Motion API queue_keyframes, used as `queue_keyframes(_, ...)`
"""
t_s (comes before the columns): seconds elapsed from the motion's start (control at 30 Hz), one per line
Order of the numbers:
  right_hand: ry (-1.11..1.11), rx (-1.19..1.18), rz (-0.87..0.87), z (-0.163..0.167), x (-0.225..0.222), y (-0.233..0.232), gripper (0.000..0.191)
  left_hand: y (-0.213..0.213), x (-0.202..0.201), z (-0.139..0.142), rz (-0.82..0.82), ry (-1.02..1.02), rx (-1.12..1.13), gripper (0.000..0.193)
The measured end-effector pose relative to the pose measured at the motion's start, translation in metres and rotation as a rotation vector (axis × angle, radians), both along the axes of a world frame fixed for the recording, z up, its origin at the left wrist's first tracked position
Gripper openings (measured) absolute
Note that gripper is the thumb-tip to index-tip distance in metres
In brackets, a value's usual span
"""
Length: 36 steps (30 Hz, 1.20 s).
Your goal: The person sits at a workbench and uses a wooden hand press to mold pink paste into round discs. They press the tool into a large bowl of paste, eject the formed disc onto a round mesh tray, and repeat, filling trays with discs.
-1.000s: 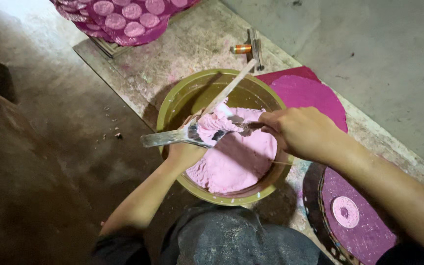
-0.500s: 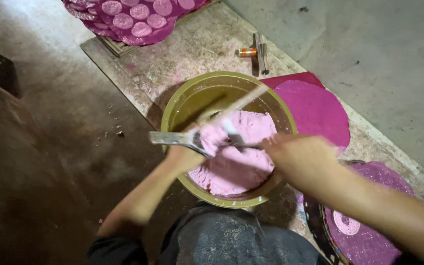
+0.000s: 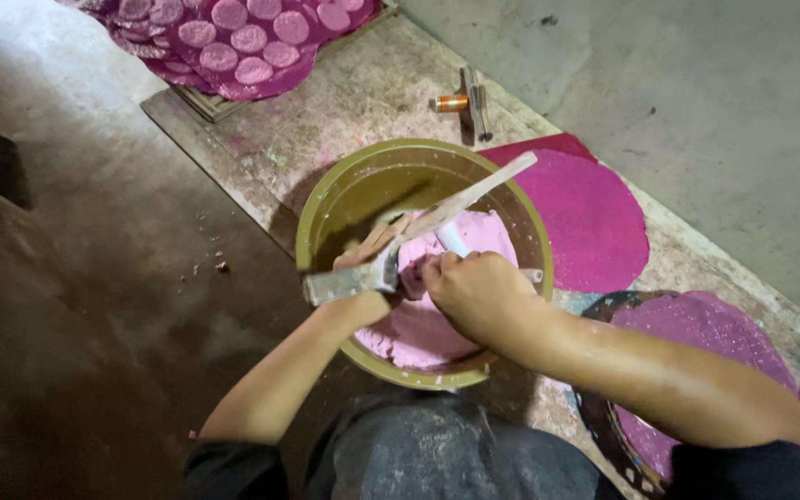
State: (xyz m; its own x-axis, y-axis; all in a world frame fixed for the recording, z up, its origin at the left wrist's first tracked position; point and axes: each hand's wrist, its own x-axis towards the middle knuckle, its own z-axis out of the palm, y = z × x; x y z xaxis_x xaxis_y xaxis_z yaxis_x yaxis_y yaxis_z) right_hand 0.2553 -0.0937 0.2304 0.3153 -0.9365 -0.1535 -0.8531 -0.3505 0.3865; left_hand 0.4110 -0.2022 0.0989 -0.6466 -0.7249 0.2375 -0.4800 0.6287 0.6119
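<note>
The left hand (image 3: pixel 368 255) closed its grip on a flat scraper (image 3: pixel 349 282), a grey, paste-smeared metal blade whose long axis ran nearly level, free end pointing left past the bucket (image 3: pixel 321 218) rim. The right hand (image 3: pixel 479 296) closed its grip on a white-handled tool (image 3: pixel 451 239); its working end was hidden in the paste (image 3: pixel 418 329). A long flat stick (image 3: pixel 474 192), pale and coated, lay diagonally across the bucket mouth, upper end pointing up-right over the far rim, lower end meeting the left hand.

The bucket was round, olive-green plastic, with white smears on its rim. The paste inside was pink, thick and lumpy, massed against the near wall. Both hands worked over it, just beside each other.

The bucket stood on a rough, stained board (image 3: pixel 344 102) on the floor. Beside it to the right lay a flat round magenta disc (image 3: pixel 590 218). A round tray (image 3: pixel 696 333) of grainy purple material sat near the right forearm. Pink-spotted cloth (image 3: pixel 233 42) lay at the far edge.
</note>
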Motion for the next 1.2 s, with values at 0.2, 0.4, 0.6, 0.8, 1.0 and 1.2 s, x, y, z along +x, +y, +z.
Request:
queue_keyframes(0.2,-0.3,-0.151,-0.166,0.057,-0.031,0.038,0.043,-0.021,0.017,0.0,0.099,0.113,0.021,0.047)
queue_keyframes(0.4,-0.048,-0.062,-0.145,0.065,-0.054,0.034,0.032,-0.021,0.016,0.0,-0.142,0.257,-0.349,0.053)
queue_keyframes(0.6,0.083,0.005,0.111,0.01,-0.009,0.011,0.024,0.005,-0.014,-0.006,-0.142,0.021,0.44,0.062)
queue_keyframes(0.8,-0.062,0.225,-0.275,0.061,-0.03,0.032,0.036,-0.008,0.007,0.009,-0.137,-0.134,0.072,0.038)
queue_keyframes(1.0,-0.032,0.039,-0.044,0.05,-0.023,0.028,0.028,-0.009,0.007,0.011,-0.13,0.096,0.003,0.072)
queue_keyframes(1.2,-0.087,-0.009,0.017,-0.006,-0.008,0.012,0.023,-0.009,-0.014,-0.02,-0.123,0.158,-0.49,0.082)
